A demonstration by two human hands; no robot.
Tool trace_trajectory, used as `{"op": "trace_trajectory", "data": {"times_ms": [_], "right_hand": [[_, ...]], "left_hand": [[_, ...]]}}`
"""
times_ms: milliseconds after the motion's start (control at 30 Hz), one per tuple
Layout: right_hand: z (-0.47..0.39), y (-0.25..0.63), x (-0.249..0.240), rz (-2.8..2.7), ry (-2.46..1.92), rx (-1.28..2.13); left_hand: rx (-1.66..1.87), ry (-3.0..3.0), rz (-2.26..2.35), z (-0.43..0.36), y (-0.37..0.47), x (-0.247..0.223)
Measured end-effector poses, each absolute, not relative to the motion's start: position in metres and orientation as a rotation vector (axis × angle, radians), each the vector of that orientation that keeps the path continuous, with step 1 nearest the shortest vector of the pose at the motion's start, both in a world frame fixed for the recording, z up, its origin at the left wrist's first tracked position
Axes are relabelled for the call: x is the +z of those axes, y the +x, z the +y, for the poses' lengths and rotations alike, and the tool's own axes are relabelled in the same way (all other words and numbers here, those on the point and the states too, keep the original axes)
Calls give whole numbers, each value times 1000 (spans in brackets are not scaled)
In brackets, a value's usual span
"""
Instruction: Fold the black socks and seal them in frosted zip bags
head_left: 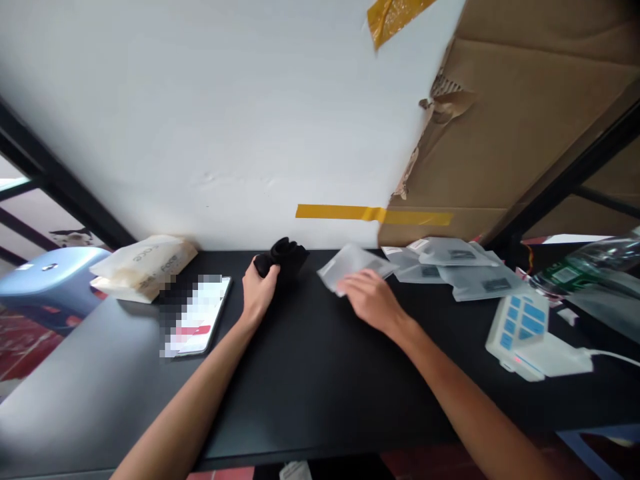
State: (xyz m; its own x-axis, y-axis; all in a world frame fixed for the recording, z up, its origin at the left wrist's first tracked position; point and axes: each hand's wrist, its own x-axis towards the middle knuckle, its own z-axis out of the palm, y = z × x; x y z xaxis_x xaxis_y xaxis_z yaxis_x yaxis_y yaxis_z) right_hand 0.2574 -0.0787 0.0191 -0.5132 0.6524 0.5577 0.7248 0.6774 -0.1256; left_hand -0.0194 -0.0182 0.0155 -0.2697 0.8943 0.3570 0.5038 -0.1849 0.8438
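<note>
My left hand (260,287) is closed around a rolled black bundle (287,257) that looks like soft cloth, near the back of the black table (310,373). What kind of article it is, I cannot tell. To the right, my right hand (373,300) has its fingers on a frosted plastic bag (353,262), slightly blurred, with the thumb hidden beneath. Between the two hands lies a gap of bare tabletop. Several more frosted bags (453,267) with dark printed labels lie overlapping just right of my right hand.
Left of my left hand are a phone (210,320) and a paper bag (147,267). A blue stool (65,273) stands beyond the table's left edge. On the right lie a white device with blue keys (523,327), its cable, and a plastic bottle (575,267). Wall and cardboard (500,133) close off the back.
</note>
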Motion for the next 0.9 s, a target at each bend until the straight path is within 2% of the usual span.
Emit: {"op": "trace_trajectory", "data": {"times_ms": [133,233,333,400,467,533,633,700,900], "right_hand": [[-97,212,10,-2383,-772,344],[-102,211,15,-1979,-788,921],[-102,213,25,-1235,-772,1447],[-103,212,32,-835,-830,1627],[-102,213,37,-626,-954,1698],[-99,216,40,-563,-1001,1725],[-90,228,42,-555,-972,1693],[-82,240,44,-515,-984,1608],[-72,265,40,-492,-989,1594]], "left_hand": [[1746,1377,1482,-19,-13,9],[1801,1667,1340,-35,-2,14],[1404,2468,896,-58,14,22],[1032,2825,595,-71,24,25],[869,2927,482,-78,31,24],[912,2873,488,-80,32,22],[1125,2681,734,-78,29,18],[1116,2616,919,-75,26,17],[481,2688,1115,-73,30,15]]}}
